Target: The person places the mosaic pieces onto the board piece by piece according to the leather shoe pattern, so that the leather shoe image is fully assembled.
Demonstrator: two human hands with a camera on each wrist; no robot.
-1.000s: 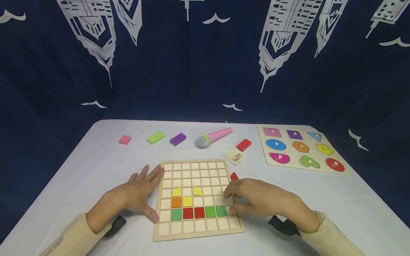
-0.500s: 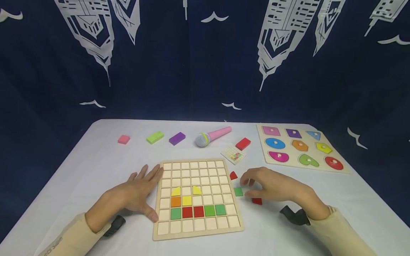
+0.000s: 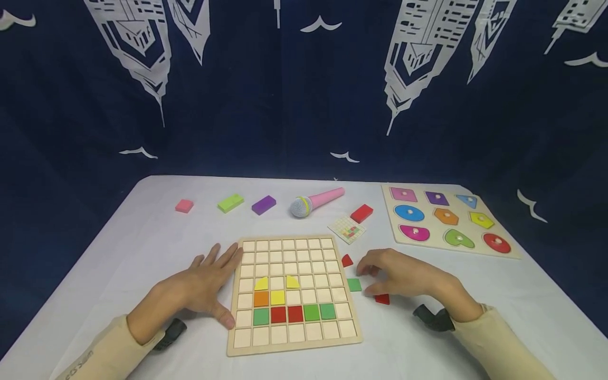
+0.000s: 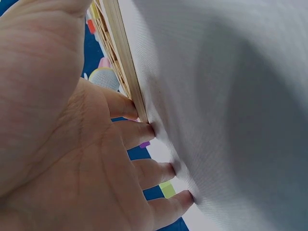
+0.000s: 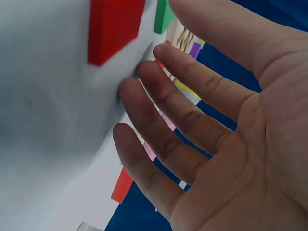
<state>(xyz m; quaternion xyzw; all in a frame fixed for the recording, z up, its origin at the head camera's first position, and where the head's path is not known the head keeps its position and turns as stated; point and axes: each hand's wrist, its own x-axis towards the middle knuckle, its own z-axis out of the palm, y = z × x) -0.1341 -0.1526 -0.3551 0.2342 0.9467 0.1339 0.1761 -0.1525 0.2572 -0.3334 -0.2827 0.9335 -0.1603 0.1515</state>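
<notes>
A wooden grid board point(image 3: 294, 334) lies flat on the white table. Coloured tiles fill some cells: green, red, orange and yellow squares, plus yellow corner-cut pieces. My left hand point(image 3: 201, 287) rests at the board's left edge, fingers spread, fingertips on the cloth and at the wooden rim in the left wrist view. To the right of the board, my right hand point(image 3: 399, 274) hovers low with loosely bent fingers and an empty palm point(image 5: 231, 163). Near its fingertips lie a green square tile point(image 3: 353, 285) and a red tile point(image 3: 382, 299), partly hidden under the hand. A smaller red piece point(image 3: 347, 260) touches the board's side.
Behind the board lies a small pattern card point(image 3: 347, 229) beside a red block point(image 3: 362, 213). A pink toy microphone point(image 3: 317, 202), purple block point(image 3: 264, 205), lime block point(image 3: 230, 203) and pink block point(image 3: 184, 206) line the back. A shape puzzle board point(image 3: 448, 219) sits at the back right.
My right hand has drawn back from the board's right edge to the right, uncovering the green tile and part of the red one. For the last half second both hands stay nearly still.
</notes>
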